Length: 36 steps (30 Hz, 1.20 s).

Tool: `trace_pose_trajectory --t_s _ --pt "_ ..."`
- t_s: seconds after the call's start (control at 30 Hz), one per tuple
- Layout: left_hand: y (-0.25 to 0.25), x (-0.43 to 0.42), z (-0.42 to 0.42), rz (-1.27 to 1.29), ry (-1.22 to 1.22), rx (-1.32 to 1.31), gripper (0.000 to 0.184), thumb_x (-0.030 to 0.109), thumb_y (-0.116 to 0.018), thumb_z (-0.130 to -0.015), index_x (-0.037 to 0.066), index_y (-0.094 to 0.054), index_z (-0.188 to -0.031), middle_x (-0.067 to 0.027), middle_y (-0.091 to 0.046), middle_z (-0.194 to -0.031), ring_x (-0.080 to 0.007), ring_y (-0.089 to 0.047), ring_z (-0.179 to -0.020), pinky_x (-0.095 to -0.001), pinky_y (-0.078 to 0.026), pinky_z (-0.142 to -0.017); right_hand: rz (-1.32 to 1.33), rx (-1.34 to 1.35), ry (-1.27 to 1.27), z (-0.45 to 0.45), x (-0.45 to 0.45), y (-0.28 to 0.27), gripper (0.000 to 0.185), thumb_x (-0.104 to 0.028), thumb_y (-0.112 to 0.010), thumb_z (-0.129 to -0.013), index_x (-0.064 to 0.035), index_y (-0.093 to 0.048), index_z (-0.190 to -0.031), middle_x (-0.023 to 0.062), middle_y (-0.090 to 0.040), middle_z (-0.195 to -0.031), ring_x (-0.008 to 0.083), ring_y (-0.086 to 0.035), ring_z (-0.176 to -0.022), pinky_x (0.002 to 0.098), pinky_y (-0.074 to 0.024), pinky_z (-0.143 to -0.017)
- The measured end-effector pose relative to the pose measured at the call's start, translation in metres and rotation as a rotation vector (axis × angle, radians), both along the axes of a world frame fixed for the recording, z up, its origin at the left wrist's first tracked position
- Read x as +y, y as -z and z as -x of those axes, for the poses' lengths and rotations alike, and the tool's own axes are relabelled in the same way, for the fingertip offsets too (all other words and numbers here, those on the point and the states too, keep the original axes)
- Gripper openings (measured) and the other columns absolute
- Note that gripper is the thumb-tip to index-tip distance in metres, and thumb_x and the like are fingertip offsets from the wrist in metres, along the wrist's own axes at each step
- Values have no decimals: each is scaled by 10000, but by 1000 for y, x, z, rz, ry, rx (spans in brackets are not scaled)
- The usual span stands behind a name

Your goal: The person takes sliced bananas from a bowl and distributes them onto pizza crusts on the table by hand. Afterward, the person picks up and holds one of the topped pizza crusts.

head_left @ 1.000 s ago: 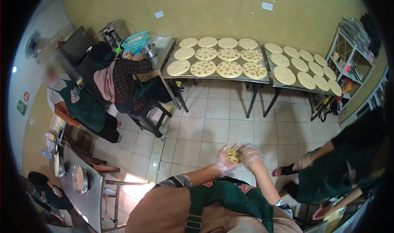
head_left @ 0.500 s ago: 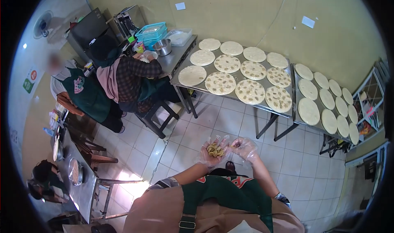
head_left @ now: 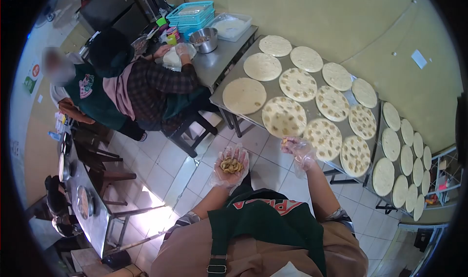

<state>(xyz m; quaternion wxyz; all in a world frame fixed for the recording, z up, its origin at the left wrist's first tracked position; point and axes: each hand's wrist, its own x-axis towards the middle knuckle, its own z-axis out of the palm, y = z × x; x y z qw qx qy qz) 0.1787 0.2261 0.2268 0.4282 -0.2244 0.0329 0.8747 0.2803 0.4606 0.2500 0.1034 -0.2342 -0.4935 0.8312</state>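
My left hand [head_left: 230, 168], in a clear plastic glove, is cupped palm up around a small pile of yellow-brown, mushroom-like slices [head_left: 231, 166]. My right hand [head_left: 298, 151], also gloved, is raised with its fingertips pinched together; a small yellowish piece shows at the tips. It is near the front edge of the metal table, by a round flat dough base dotted with slices [head_left: 322, 139]. Another dotted base [head_left: 284, 117] lies just beyond it. A plain round base [head_left: 244, 96] at the left corner carries a single slice near its right edge.
Several more bases cover a second table [head_left: 383, 176] on the right. A seated co-worker [head_left: 156, 84] handles something white at a side table with a steel pot [head_left: 204, 40] and blue baskets [head_left: 191, 14]. Another person [head_left: 92, 96] stands behind. Lower left is a metal table [head_left: 95, 228].
My hands have moved apart: the right went forward to the table edge with its fingers pinched, the left shifted left with its pile. The view has turned and come closer to the bases.
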Motion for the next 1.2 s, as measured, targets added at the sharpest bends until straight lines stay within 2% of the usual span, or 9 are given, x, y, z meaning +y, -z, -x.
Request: trace_pose_trajectory --t_s 0.2,0.3,0.37,0.47,0.77,0.9,0.97,1.1,1.2 --pt "8 11 106 87 53 5 326 345 -387 -802 161 -528 -1031 -56 -501 -1102 -239 -420 -1086 -431 -340 -880 47 -103 5 127 42 48 202 -86 -556 -765 -23 -504 -949 48 -540 -796 128 -523 -650 216 -429 -569" --pt "8 21 149 137 126 5 334 340 -403 -785 155 -524 -1035 -57 -503 -1098 -241 -431 -1072 -427 -339 -881 -227 -330 46 180 59 80 155 -139 -580 -745 -59 -533 -870 21 -538 -732 119 -511 -625 228 -407 -532" --pt "9 27 174 150 159 -7 337 338 -410 -778 153 -524 -1036 -56 -501 -1099 -242 -432 -1071 -427 -340 -880 -620 -515 2 202 69 92 99 -102 -605 -714 -61 -567 -796 11 -553 -704 119 -515 -623 234 -415 -540" --pt "9 37 203 169 203 -33 342 333 -416 -771 149 -521 -1039 -54 -500 -1100 -245 -435 -1066 -429 -341 -876 -950 -497 -27 222 74 91 98 -169 -614 -688 -87 -583 -733 26 -557 -659 124 -504 -581 271 -413 -546" --pt "11 71 250 130 257 -86 392 339 -325 -809 132 -440 -1122 -85 -394 -1209 -266 -366 -1119 -429 -348 -865 -1376 -987 -449 270 85 66 137 -231 -529 -709 -144 -620 -764 93 -596 -793 255 -572 -717 346 -452 -615" --pt "17 90 260 125 319 -53 393 357 -346 -800 154 -459 -1117 -67 -389 -1222 -255 -358 -1124 -422 -349 -858 -1352 -965 -349 272 80 48 144 -235 -541 -701 -144 -621 -779 102 -594 -782 255 -571 -715 342 -453 -618" --pt "18 101 262 108 339 -55 388 375 -361 -797 169 -475 -1106 -57 -390 -1225 -247 -352 -1130 -422 -357 -849 -1230 -811 -210 273 67 16 162 -234 -543 -694 -133 -621 -793 108 -590 -756 268 -565 -705 334 -452 -615" --pt "27 124 261 16 385 34 383 374 -387 -802 168 -475 -1112 -97 -443 -1160 -271 -418 -1063 -422 -377 -841 -992 -266 -321 277 28 -23 211 -233 -526 -709 -75 -587 -834 124 -578 -805 288 -552 -722 330 -448 -639" --pt "46 138 259 -157 467 17 392 375 -367 -815 140 -474 -1110 -113 -483 -1097 -264 -475 -993 -421 -396 -835 -1123 -95 -282 288 13 -37 218 -204 -523 -719 -68 -566 -883 140 -561 -868 296 -543 -761 329 -443 -663"
